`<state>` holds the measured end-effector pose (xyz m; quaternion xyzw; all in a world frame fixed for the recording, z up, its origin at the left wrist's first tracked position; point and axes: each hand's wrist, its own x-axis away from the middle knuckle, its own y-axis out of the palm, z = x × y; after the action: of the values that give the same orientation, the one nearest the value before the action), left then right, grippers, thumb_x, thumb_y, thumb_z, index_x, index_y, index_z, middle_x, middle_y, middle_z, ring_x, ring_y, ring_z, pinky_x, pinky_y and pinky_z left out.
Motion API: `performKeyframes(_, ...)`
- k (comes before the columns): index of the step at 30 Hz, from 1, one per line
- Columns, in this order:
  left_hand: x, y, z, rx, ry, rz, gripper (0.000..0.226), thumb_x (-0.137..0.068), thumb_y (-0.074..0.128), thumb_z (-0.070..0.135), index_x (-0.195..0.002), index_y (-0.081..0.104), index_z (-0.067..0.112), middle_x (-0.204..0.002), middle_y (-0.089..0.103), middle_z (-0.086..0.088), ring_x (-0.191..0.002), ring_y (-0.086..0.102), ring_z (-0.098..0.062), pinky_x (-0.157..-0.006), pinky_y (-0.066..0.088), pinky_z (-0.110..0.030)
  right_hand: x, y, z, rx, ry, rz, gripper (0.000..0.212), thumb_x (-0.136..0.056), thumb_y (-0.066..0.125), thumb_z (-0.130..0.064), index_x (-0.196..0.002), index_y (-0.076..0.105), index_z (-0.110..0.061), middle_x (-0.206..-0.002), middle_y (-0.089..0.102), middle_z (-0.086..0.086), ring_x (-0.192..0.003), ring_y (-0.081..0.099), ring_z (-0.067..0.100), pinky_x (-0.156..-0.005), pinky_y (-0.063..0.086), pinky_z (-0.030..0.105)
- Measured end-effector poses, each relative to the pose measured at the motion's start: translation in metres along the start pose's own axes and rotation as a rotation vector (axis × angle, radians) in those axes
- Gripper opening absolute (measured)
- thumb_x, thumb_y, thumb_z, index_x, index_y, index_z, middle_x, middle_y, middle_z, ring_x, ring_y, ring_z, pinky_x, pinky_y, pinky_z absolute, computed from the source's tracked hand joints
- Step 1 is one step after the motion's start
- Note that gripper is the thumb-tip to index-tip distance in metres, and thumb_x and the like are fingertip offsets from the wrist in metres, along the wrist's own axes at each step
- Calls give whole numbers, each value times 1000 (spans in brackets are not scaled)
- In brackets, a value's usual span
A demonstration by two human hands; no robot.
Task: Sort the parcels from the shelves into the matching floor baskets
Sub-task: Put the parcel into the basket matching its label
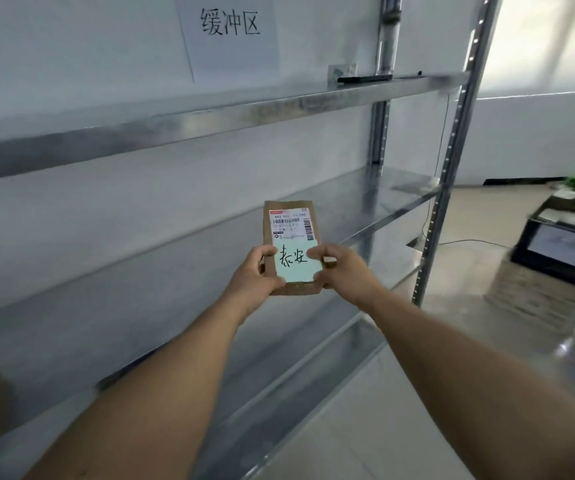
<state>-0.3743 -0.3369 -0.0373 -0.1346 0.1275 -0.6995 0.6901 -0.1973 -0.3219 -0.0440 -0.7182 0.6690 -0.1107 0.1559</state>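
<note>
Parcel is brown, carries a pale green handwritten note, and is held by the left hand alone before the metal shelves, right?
Wrong on the hands: the head view shows both the left hand and the right hand gripping the parcel. The note and shelves are as stated.

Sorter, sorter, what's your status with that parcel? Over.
Left hand and right hand both gripping brown parcel, label up. Held before shelves. Nothing blocking seen.

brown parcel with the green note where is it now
Head view, centre: the brown parcel is held up in front of the metal shelves, left hand gripping its left edge and right hand its right edge.
</note>
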Motion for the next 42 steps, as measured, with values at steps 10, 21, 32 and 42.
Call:
performKeyframes(10, -52, 134, 35, -87, 164, -163, 66, -79, 72, 3, -132, 41, 27, -137, 49, 2, -110, 47, -8, -75, 44, -20, -8, -126, 74, 202, 4, 149, 67, -75, 70, 6, -135, 51, -18, -129, 52, 6, -118, 55, 22, -94, 53, 40)
performKeyframes(21, -130, 244, 50, -57, 305, -377, 68, -79, 74, 5, -135, 40, 23, -125, 50, 7, -96, 53, 2, -67, 46, -8, -25, -218, 127, 302, 54, 228, 80, -78, 70, 6, -146, 36, -18, -153, 25, -3, -118, 42, 9, -77, 43, 1)
performKeyframes(32, -273, 354, 89, -10, 397, -638, 77, -81, 67, -2, -141, 35, 34, -135, 40, 5, -113, 50, -12, -65, 49, -11, -108, -320, 162, 309, 207, 390, 85, -79, 67, 7, -150, 27, -18, -151, 26, 2, -125, 35, 11, -75, 39, -1)
performKeyframes(42, -342, 424, 100, -18, 442, -807, 80, -83, 66, 1, -145, 30, 36, -134, 37, 4, -116, 47, -11, -88, 51, -27, -148, -372, 199, 356, 361, 474, 102, -77, 71, 4, -152, 12, -32, -152, 24, 0, -126, 40, 19, -101, 46, 36)
